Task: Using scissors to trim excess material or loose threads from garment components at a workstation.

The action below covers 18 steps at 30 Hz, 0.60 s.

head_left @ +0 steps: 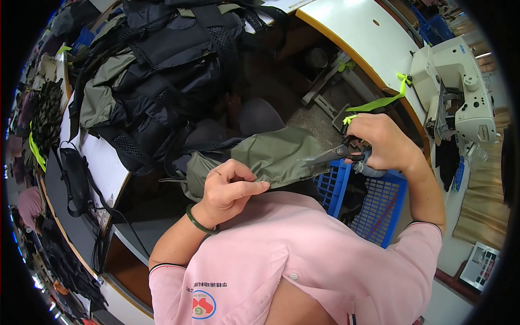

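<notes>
My left hand [228, 190] pinches the edge of an olive-green fabric piece [277, 154] between thumb and fingers, in front of my body. In my right hand [389, 142] is a pair of scissors [329, 155], its handles inside my fingers and its blades pointing left at the fabric's right end. Whether the blades are parted cannot be made out. A neon yellow ribbon [382, 103] runs from near the scissors handles to the table edge. The olive fabric continues left toward black material, where my left hand hides part of it.
Black and olive bags [173, 59] are heaped on the table at the upper left. A white sewing machine [460, 89] stands at the right on a white tabletop [355, 32]. Below my right hand is a blue plastic basket [379, 208]. A black strapped pouch [76, 179] lies at the left.
</notes>
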Each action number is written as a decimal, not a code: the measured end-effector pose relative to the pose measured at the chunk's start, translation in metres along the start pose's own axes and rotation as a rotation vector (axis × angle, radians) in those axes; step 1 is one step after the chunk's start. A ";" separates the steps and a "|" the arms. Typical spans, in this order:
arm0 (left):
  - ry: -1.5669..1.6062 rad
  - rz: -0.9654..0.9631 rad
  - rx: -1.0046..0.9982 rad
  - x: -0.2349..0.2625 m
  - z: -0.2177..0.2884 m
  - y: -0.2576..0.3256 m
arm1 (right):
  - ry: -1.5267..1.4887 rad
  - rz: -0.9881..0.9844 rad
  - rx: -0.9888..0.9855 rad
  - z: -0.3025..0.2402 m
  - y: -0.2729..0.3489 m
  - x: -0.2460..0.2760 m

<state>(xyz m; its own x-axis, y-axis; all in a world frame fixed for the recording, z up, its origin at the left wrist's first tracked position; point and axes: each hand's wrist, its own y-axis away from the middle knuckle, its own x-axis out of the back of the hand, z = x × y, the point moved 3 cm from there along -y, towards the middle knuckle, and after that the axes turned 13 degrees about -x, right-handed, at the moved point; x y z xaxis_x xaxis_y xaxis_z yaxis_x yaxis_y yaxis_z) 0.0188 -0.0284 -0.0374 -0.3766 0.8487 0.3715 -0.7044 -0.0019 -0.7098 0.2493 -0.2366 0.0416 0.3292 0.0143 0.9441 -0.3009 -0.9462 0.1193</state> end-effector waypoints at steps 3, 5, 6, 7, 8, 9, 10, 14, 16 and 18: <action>-0.013 -0.001 -0.001 -0.001 0.000 -0.004 | -0.332 0.017 -0.034 -0.016 -0.007 0.000; -0.009 0.012 0.010 -0.005 -0.002 -0.006 | -0.453 0.048 0.045 -0.038 -0.016 -0.006; 0.008 0.020 0.016 -0.007 -0.003 -0.009 | -0.473 0.034 0.088 -0.050 -0.020 -0.010; 0.003 -0.006 0.037 -0.006 0.000 -0.017 | -0.462 0.036 0.126 -0.058 -0.023 -0.020; -0.005 -0.007 0.036 -0.006 0.001 -0.020 | -0.450 0.038 0.165 -0.064 -0.024 -0.028; 0.008 -0.036 0.034 -0.007 0.001 -0.022 | -0.406 -0.065 0.118 -0.067 -0.027 -0.030; 0.022 -0.065 0.032 -0.007 0.001 -0.023 | -0.406 -0.065 0.129 -0.066 -0.029 -0.030; -0.027 -0.023 0.013 -0.004 -0.002 -0.010 | -0.535 -0.212 0.032 -0.051 -0.032 -0.020; -0.019 -0.002 0.029 0.001 0.000 -0.008 | -0.319 -0.033 0.119 -0.038 -0.029 -0.002; -0.042 0.007 0.001 0.007 0.001 -0.007 | -0.146 -0.014 0.095 -0.020 -0.020 0.003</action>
<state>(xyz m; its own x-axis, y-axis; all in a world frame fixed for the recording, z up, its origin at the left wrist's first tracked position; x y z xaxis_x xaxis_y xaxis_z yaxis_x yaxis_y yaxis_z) 0.0203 -0.0235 -0.0294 -0.4063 0.8258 0.3912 -0.7025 -0.0085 -0.7116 0.2391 -0.2111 0.0485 0.4616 -0.0129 0.8870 -0.2115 -0.9727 0.0959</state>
